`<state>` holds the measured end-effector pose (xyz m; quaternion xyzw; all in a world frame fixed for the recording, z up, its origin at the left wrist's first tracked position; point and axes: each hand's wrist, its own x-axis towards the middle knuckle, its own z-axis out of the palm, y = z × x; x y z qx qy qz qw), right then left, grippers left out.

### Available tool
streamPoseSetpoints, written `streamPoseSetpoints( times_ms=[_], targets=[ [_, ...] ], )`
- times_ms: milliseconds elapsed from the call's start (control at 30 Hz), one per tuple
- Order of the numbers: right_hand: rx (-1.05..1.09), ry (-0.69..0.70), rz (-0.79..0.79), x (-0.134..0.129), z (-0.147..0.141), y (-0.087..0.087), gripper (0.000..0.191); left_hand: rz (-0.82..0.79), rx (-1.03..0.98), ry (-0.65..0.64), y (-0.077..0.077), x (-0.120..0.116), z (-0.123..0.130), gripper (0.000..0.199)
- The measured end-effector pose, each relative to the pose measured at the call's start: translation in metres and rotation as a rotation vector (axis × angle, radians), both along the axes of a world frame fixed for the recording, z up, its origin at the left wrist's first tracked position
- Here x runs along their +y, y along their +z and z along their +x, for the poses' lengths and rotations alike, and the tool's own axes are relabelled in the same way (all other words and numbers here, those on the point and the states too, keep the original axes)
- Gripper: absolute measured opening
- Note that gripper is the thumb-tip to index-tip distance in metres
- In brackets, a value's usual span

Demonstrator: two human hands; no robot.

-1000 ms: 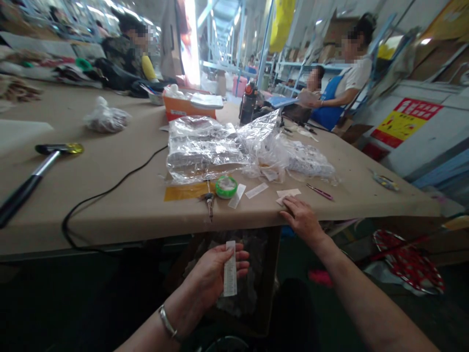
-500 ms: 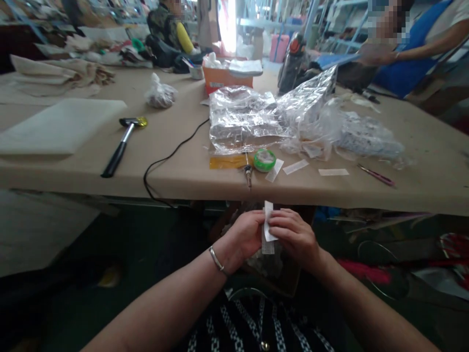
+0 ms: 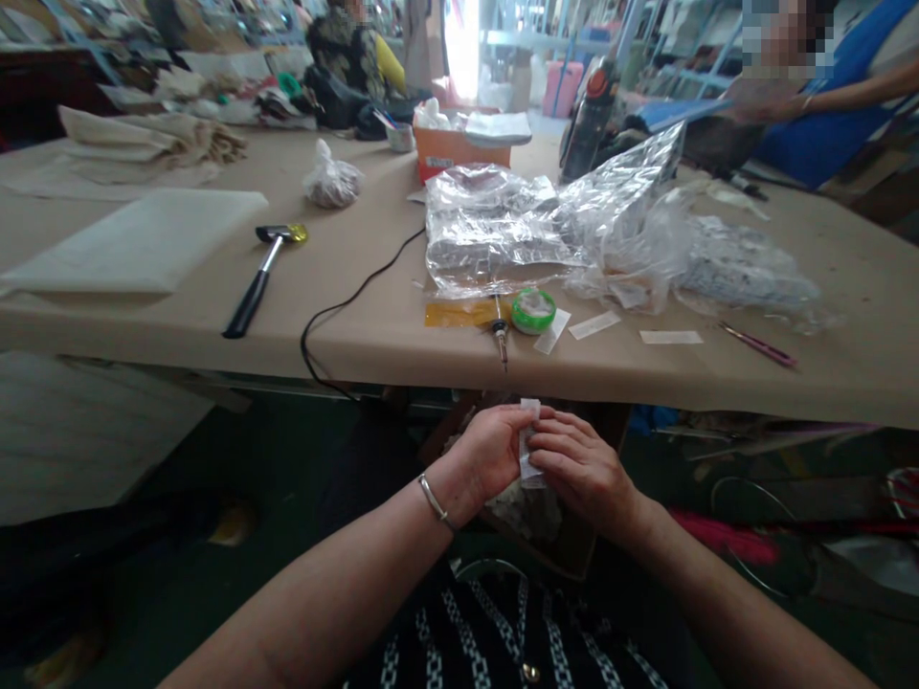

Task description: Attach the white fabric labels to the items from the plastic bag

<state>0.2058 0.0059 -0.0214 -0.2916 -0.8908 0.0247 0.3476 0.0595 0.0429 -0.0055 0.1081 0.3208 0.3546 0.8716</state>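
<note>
Between my two hands, just below the table's front edge, is a narrow white strip (image 3: 529,450), held upright, perhaps in two layers. My left hand (image 3: 490,455) grips it from the left, thumb near its top. The fingers of my right hand (image 3: 580,464) press on it from the right. On the table beyond lie a soldering iron (image 3: 501,335) with its tip over the edge, a round green-rimmed tin (image 3: 533,311) and similar pale strips (image 3: 671,337). Pink-handled tweezers (image 3: 759,344) rest farther right.
A hammer (image 3: 258,282) and a white board (image 3: 136,239) lie on the left, a black cord (image 3: 337,306) near the middle. Clear plastic bags (image 3: 517,225) cover the centre, before an orange box (image 3: 459,153). Below the table sits an open carton (image 3: 574,555). Other people work behind.
The strip's layers, earlier apart at an angle, now lie nearly flat together between my fingers. The whole scene has shifted slightly right in view.
</note>
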Motion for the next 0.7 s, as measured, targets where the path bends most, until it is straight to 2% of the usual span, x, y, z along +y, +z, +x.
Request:
streamPoseSetpoints(
  times_ms=[233, 400, 500, 600, 667, 700],
  targets=[
    [-0.021, -0.020, -0.013, -0.002, -0.002, -0.002, 0.014, -0.036, -0.099, -0.031, -0.003, -0.002, -0.002, 0.026],
    [-0.009, -0.011, -0.102, -0.004, -0.004, 0.000, 0.018, 0.058, 0.024, 0.031, -0.004, -0.003, -0.005, 0.011],
    [0.160, -0.063, -0.234, -0.006, 0.004, 0.003, 0.026, 0.089, 0.031, 0.010, -0.005, -0.002, -0.002, 0.007],
    [0.340, -0.271, -0.379, -0.003, 0.008, 0.001, 0.022, 0.108, 0.058, -0.086, 0.000, -0.011, 0.003, 0.006],
    [0.430, -0.321, -0.426, 0.009, -0.011, -0.004, 0.025, 0.111, 0.112, -0.099, 0.008, -0.022, -0.002, 0.010],
    [0.486, -0.273, -0.432, 0.020, -0.032, -0.008, 0.027, 0.131, 0.133, -0.045, 0.012, -0.027, -0.011, 0.014]
  ],
)
